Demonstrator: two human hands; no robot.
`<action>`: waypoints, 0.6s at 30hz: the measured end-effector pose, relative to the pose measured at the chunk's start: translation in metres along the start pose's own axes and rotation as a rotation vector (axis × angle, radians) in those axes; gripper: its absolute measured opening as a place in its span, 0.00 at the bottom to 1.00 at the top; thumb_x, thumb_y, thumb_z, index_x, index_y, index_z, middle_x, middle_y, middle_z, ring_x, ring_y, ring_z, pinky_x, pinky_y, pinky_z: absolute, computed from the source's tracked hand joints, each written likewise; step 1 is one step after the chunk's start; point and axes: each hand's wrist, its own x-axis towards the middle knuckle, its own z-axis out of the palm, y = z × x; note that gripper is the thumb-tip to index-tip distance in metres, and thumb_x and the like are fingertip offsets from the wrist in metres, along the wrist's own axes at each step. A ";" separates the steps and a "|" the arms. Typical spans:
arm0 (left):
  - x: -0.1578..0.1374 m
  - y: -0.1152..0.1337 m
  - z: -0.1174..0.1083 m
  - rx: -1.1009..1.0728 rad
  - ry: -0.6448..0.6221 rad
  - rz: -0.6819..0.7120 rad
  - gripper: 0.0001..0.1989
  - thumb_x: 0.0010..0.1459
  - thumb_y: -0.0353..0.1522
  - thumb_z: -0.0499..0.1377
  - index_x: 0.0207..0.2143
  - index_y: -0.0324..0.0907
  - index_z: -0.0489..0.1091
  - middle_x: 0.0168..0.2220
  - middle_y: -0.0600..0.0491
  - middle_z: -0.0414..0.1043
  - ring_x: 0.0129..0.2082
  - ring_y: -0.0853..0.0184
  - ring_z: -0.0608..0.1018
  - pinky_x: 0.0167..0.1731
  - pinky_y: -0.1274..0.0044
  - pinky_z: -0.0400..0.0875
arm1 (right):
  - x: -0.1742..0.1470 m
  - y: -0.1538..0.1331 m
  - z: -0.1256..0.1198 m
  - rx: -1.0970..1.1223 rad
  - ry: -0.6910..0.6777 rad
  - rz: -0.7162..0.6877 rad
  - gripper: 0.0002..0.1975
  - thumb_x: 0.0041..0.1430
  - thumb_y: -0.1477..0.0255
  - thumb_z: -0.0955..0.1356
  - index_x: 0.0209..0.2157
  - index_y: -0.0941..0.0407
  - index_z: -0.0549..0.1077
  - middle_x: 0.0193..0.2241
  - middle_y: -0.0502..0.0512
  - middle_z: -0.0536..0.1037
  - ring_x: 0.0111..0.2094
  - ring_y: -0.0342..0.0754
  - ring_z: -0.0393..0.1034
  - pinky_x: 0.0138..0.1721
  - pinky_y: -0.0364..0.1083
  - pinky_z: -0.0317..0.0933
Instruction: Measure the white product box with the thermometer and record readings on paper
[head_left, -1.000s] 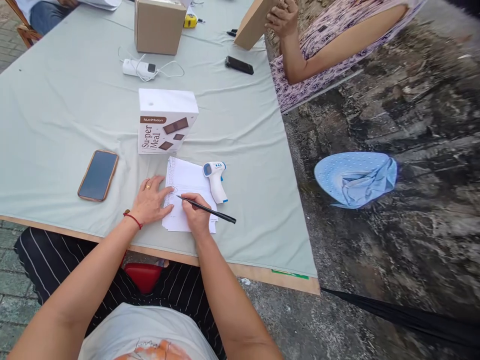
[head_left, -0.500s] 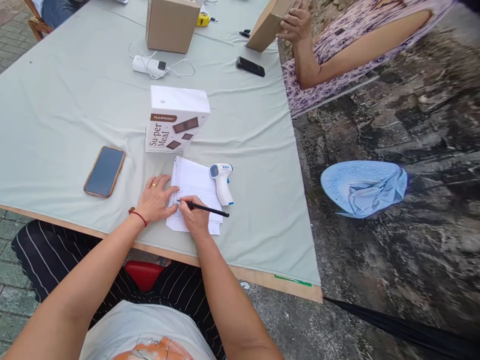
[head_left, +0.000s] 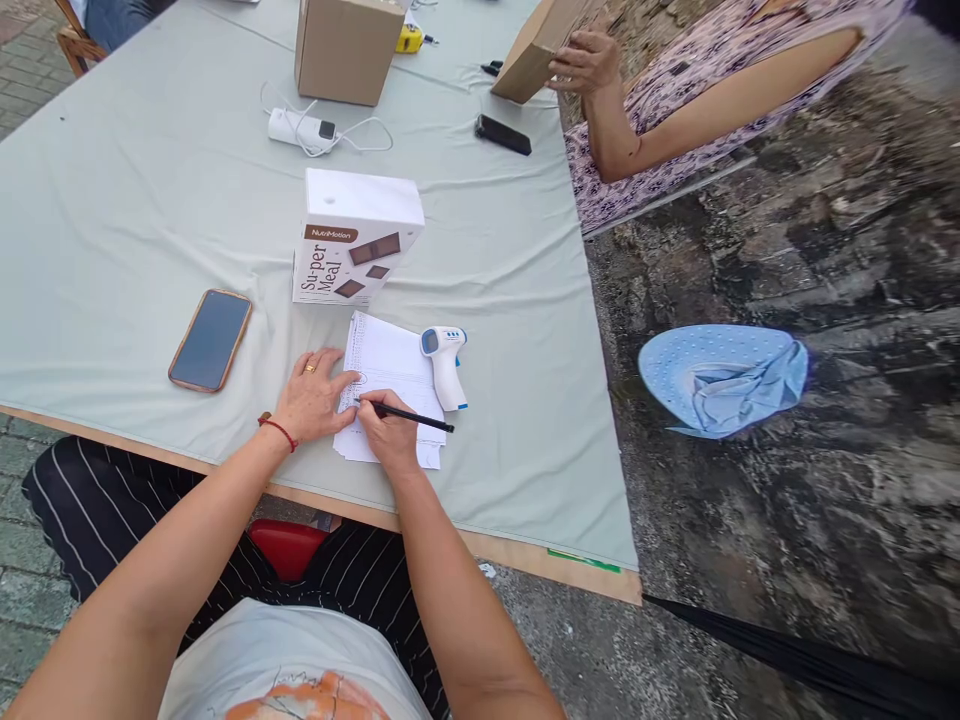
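Note:
A black pen (head_left: 420,415) is gripped in my right hand (head_left: 391,437), its tip on the left part of a stack of white papers (head_left: 394,350). Rows of small writing run down the left side of the top sheet. My left hand (head_left: 316,395) lies with fingers spread, thumb and index finger touching the left edge of the papers. A white and blue infrared thermometer (head_left: 447,365) rests on the right edge of the stack. Just behind the papers stands a white "Super Meal" box (head_left: 360,240). Left of my left hand lies a smartphone (head_left: 210,340) in a brown case.
Farther back are a white power strip (head_left: 296,130) with a cable, a cardboard box (head_left: 349,50), a yellow tape measure (head_left: 409,40) and a black phone (head_left: 502,134). At right, another person's hand (head_left: 589,62) touches a second cardboard box (head_left: 532,50). A blue hat (head_left: 724,380) lies beyond the table.
The pen's back end has tipped slightly left and down as my right hand shifts a little. My left hand stays put. The whole view has drifted very slightly.

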 end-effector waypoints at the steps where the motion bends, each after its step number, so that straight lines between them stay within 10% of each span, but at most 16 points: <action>1: 0.000 0.000 0.000 0.001 -0.002 -0.001 0.22 0.56 0.39 0.61 0.52 0.42 0.72 0.59 0.39 0.64 0.62 0.50 0.65 0.63 0.59 0.55 | 0.000 0.000 0.000 -0.004 -0.002 -0.002 0.08 0.48 0.65 0.65 0.25 0.53 0.72 0.22 0.49 0.75 0.25 0.45 0.67 0.31 0.47 0.63; 18: 0.000 0.000 -0.001 -0.015 0.022 0.004 0.20 0.56 0.38 0.61 0.51 0.44 0.72 0.58 0.41 0.64 0.62 0.51 0.65 0.62 0.59 0.56 | -0.001 0.000 -0.001 0.037 0.031 0.047 0.07 0.46 0.66 0.65 0.24 0.53 0.72 0.22 0.48 0.75 0.26 0.46 0.67 0.31 0.47 0.64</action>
